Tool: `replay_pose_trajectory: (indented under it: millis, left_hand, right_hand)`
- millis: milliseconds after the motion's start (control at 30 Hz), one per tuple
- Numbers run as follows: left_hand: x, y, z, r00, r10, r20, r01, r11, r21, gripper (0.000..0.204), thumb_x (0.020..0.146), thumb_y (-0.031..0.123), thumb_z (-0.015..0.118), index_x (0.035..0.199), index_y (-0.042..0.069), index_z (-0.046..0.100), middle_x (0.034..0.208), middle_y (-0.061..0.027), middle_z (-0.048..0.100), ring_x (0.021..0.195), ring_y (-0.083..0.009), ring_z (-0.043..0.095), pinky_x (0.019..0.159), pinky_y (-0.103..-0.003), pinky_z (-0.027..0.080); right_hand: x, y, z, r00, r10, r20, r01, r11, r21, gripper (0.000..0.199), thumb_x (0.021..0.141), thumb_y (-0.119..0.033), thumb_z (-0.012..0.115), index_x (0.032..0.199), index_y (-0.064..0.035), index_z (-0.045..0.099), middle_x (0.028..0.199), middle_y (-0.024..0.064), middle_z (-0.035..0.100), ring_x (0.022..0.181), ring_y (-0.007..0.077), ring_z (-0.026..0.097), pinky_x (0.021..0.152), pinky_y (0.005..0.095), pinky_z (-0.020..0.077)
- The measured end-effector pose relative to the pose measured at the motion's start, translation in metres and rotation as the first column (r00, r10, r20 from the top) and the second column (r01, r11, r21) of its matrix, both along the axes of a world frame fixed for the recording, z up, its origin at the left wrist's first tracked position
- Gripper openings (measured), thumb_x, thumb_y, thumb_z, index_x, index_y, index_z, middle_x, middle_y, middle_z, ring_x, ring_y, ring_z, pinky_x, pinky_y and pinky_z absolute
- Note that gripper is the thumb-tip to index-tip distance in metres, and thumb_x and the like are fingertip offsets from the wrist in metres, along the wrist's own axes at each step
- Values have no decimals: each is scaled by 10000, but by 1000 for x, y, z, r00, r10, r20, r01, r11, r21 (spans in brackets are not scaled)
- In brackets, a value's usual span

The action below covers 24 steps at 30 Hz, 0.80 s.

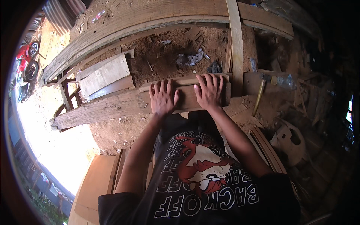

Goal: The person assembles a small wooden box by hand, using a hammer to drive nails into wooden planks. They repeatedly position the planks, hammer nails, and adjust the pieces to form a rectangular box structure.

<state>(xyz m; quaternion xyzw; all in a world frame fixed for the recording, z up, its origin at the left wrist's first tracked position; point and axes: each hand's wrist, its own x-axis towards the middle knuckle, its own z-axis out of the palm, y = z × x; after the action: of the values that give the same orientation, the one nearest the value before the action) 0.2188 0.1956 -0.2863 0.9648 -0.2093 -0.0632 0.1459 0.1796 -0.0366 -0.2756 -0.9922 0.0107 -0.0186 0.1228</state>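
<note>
Here is the short wooden block (183,98), lying flat across the workbench (97,110), right in front of the person's chest, with a thinner strip of wood (180,81) lying just beside its far edge. Both hands are down on it. The left hand (162,98) is spread open, palm pressed flat on the left half of the block, fingers pointing away from the body, gripping nothing. The right hand (209,92) is spread too, palm flat on the right half, its fingertips reaching over onto the thin strip; no clasp there either, just pressing down.

Moving outward: a long upright slat (236,48) crosses the bench just to the right of the right hand. Beyond that, a hammer (259,95) with a yellowish handle lies on the boards, near a clear plastic bottle (287,80). To the left, a pale flat plank (105,73) rests at an angle. Further off, sawdust-strewn ground carries a crumpled grey rag (190,59), and a big curved timber (150,18) arcs across the top. Far left, in the sunlight, stands a red motorbike (26,62).
</note>
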Motion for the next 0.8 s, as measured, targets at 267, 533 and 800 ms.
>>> replay_pose_trajectory:
  millis: [267, 533, 800]
  left_hand:
    - [34, -3, 3, 999, -34, -26, 35, 999, 32, 607, 1064, 492, 512, 1465, 46, 610, 1283, -175, 633, 1259, -361, 568, 1209, -547, 333]
    - [26, -2, -7, 998, -18, 63, 21, 999, -44, 590, 1063, 505, 513, 1455, 74, 608, 1292, -171, 627, 1273, -362, 569, 1201, -553, 342]
    - [36, 4, -9, 990, -21, 142, 34, 995, -89, 539, 1076, 461, 570, 1483, 108, 586, 1432, -174, 606, 1415, -367, 515, 1228, -569, 322]
  right_hand:
    - [31, -2, -6, 997, 0, -75, -4, 998, -55, 409, 1065, -382, 576, 1399, -159, 651, 1329, 108, 619, 1333, 337, 521, 1228, 657, 240]
    - [22, -5, -18, 999, 26, 42, -26, 1000, -15, 419, 1062, -386, 587, 1402, -154, 662, 1346, 105, 629, 1336, 330, 524, 1230, 665, 230]
    - [33, -24, -22, 965, -101, 242, 19, 947, 321, 404, 1087, -326, 574, 1449, -155, 628, 1457, 167, 574, 1393, 397, 495, 1207, 751, 165]
